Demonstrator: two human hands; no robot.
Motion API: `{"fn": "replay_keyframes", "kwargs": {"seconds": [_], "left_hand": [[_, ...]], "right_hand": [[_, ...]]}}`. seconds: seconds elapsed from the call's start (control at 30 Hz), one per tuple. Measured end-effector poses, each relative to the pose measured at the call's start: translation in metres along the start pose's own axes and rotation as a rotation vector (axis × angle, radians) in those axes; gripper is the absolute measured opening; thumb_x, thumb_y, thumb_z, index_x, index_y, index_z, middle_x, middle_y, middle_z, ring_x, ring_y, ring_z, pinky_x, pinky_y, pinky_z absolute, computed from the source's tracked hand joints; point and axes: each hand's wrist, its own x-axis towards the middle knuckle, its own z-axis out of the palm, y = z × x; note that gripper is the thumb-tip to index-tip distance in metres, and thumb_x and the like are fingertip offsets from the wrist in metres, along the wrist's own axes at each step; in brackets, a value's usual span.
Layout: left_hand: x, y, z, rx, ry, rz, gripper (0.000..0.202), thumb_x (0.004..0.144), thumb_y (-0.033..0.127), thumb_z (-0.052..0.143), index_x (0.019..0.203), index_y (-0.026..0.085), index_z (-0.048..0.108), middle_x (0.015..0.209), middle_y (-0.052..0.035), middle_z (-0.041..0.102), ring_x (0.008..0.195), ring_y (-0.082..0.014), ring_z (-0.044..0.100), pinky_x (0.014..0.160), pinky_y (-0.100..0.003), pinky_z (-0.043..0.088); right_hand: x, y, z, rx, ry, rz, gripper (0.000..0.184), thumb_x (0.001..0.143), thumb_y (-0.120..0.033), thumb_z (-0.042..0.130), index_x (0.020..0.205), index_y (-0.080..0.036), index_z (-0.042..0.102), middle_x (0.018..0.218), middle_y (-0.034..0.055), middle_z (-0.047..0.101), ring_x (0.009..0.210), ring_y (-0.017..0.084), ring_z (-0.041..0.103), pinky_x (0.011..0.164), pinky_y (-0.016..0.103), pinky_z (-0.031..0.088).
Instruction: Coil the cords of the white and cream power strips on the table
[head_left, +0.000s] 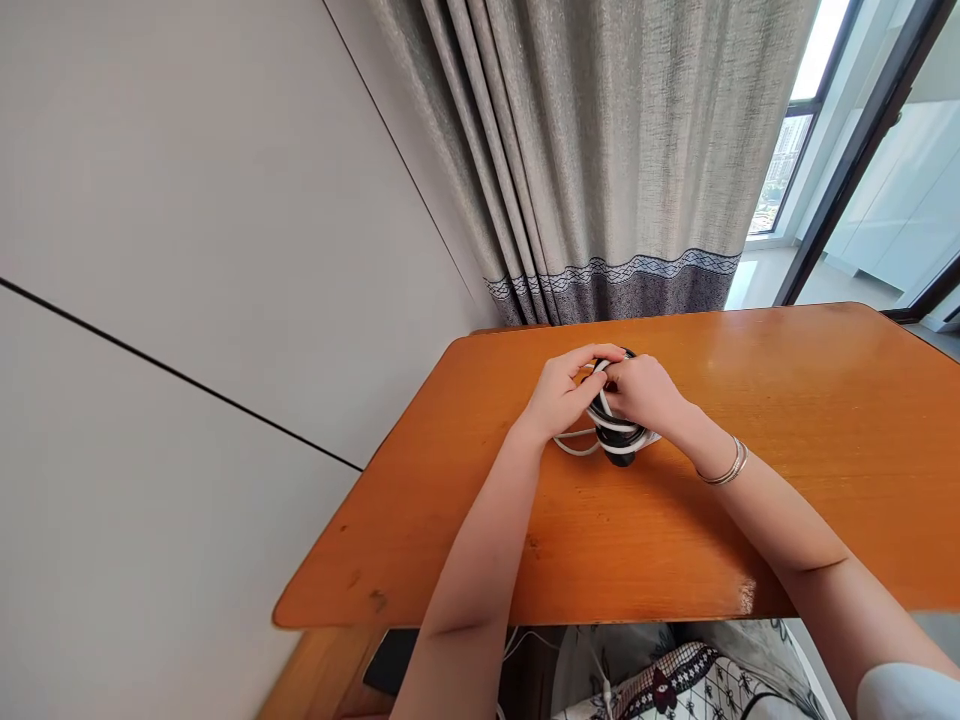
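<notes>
Pale wall (187, 300) fills our left, crossed by dark seams; a grey-beige curtain (637, 130) with a patterned lower band hangs beyond the far edge. Far right, we see a dark-framed glass door (855, 150) and daylight. Before us stands an orange-brown wooden tabletop (420, 500), round-cornered, scuffed along the near edge.

The coiled bundle (619, 436), black wound about with white cord, sits around the middle of the tabletop's depth, between the two hands. A loose white loop (576, 450) spreads just left of it (we take it to lie on the wood); a dark rounded end points toward us.

Left hand (562, 387): fingers extend together across the top of the bundle, thumb set apart below them and reaching toward the other hand. Whether they pinch anything, we cannot tell. Right hand (646, 390): fingers curl in and close on the bundle's upper part, tips partly hidden, so we cannot say which strand they grip. We note thin bangles (739, 464) at that wrist and a pale sleeve (907, 692) farther up.

Below the near edge we record patterned cloth (686, 680) and a dark flat object (391, 660).
</notes>
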Motion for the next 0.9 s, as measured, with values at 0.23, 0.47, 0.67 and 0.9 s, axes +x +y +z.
{"fn": "replay_keyframes", "kwargs": {"seconds": [0.23, 0.47, 0.67, 0.9], "left_hand": [[0.001, -0.005, 0.007, -0.017, 0.106, -0.052, 0.029, 0.082, 0.017, 0.05, 0.101, 0.019, 0.072, 0.113, -0.007, 0.075, 0.109, -0.0218, 0.068, 0.102, -0.038, 0.051], [0.0, -0.006, 0.009, -0.052, 0.16, -0.057, 0.029, 0.08, 0.016, 0.052, 0.101, 0.018, 0.072, 0.112, -0.0077, 0.075, 0.108, -0.0218, 0.069, 0.102, -0.037, 0.051], [0.001, -0.007, 0.011, -0.047, 0.227, -0.053, 0.03, 0.079, 0.013, 0.051, 0.1, 0.019, 0.072, 0.11, -0.0065, 0.076, 0.109, -0.0206, 0.069, 0.102, -0.036, 0.051], [0.003, -0.016, 0.013, -0.035, 0.286, -0.099, 0.031, 0.074, 0.009, 0.049, 0.096, 0.018, 0.069, 0.106, -0.0061, 0.075, 0.103, -0.0182, 0.07, 0.098, -0.034, 0.053]], "right_hand": [[0.003, 0.009, 0.013, -0.001, 0.179, -0.043, 0.022, 0.092, -0.025, 0.055, 0.088, -0.017, 0.076, 0.085, 0.0102, 0.075, 0.076, 0.02, 0.068, 0.063, 0.027, 0.037], [0.005, 0.02, 0.032, 0.03, 0.479, -0.115, 0.018, 0.088, -0.025, 0.058, 0.078, -0.019, 0.071, 0.075, 0.0054, 0.072, 0.069, 0.016, 0.062, 0.057, 0.027, 0.03], [0.008, 0.024, 0.04, 0.095, 0.639, -0.153, 0.012, 0.084, -0.022, 0.06, 0.077, -0.019, 0.069, 0.072, 0.0042, 0.069, 0.068, 0.016, 0.06, 0.06, 0.026, 0.034], [0.008, 0.027, 0.035, 0.309, 0.674, -0.085, 0.007, 0.076, -0.02, 0.058, 0.074, -0.02, 0.064, 0.069, 0.0023, 0.064, 0.063, 0.015, 0.056, 0.061, 0.026, 0.039]]}}
